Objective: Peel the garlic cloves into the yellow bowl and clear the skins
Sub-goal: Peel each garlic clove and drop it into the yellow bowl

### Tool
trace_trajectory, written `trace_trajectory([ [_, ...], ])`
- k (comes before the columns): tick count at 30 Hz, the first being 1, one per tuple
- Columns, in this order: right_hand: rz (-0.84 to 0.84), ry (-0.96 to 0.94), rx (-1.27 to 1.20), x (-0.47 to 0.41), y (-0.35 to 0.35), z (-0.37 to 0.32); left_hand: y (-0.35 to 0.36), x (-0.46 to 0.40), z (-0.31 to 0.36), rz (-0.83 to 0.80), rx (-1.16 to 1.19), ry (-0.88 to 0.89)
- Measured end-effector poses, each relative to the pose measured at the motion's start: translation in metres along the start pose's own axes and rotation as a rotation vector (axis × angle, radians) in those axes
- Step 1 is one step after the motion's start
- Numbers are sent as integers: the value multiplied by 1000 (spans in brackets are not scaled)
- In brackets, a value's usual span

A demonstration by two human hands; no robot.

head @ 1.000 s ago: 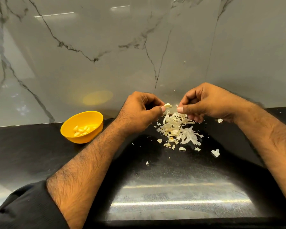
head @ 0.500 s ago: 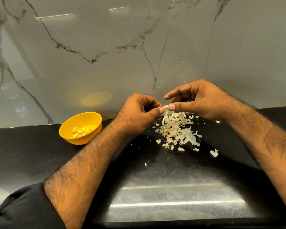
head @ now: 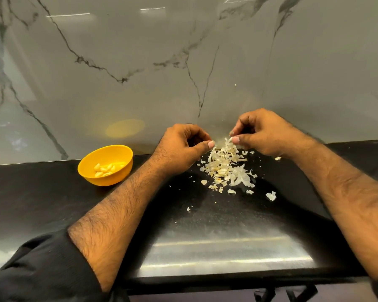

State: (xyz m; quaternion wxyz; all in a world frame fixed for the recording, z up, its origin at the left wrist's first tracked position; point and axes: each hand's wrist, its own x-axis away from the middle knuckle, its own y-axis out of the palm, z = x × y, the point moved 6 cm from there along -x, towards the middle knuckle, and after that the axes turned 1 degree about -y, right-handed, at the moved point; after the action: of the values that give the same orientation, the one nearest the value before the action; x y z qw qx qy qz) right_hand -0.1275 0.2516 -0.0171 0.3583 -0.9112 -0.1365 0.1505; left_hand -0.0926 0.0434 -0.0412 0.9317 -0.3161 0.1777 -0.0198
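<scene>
Both grips pinch: right hand (head: 263, 134) a skin strip (head: 227, 142), left hand (head: 181, 147) something hidden, above the peel pile (head: 225, 168).

Yellow bowl (head: 105, 167): round plastic, upright on black counter, left of skins, well apart. Peeled cloves (head: 105, 168) inside: pale yellow, clustered at bottom, approx 8–10, count unclear.
Skin pile (head: 226, 167): papery white/cream flakes, loose heap near backsplash, ctr-right. Stray bits scattered round heap; larger white flake (head: 271, 195) apart at right.
Skin strip (head: 228, 142): thin, pale, pinched at top of pile; clove itself hidden, poss. in fingers.
</scene>
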Motion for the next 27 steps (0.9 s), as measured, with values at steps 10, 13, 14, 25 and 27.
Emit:
trace_trajectory([
  [10, 249, -27, 523, 39, -70, -10, -3, -18, 24, 54, -7, -7],
  [13, -3, 8, 677, 46, -20, 9, -1, -14, 16, 60, 6, -28],
  [14, -139, 39, 743, 48, -2, 19, 1, -11, 12, 49, 4, -40],
  [25, -65, 8, -614, -6, 6, -15, -5, -7, 22, 71, 155, 54],
  [27, -48, -35, -654, -9, 10, -18, -10, -8, 21, 100, 191, 62],
])
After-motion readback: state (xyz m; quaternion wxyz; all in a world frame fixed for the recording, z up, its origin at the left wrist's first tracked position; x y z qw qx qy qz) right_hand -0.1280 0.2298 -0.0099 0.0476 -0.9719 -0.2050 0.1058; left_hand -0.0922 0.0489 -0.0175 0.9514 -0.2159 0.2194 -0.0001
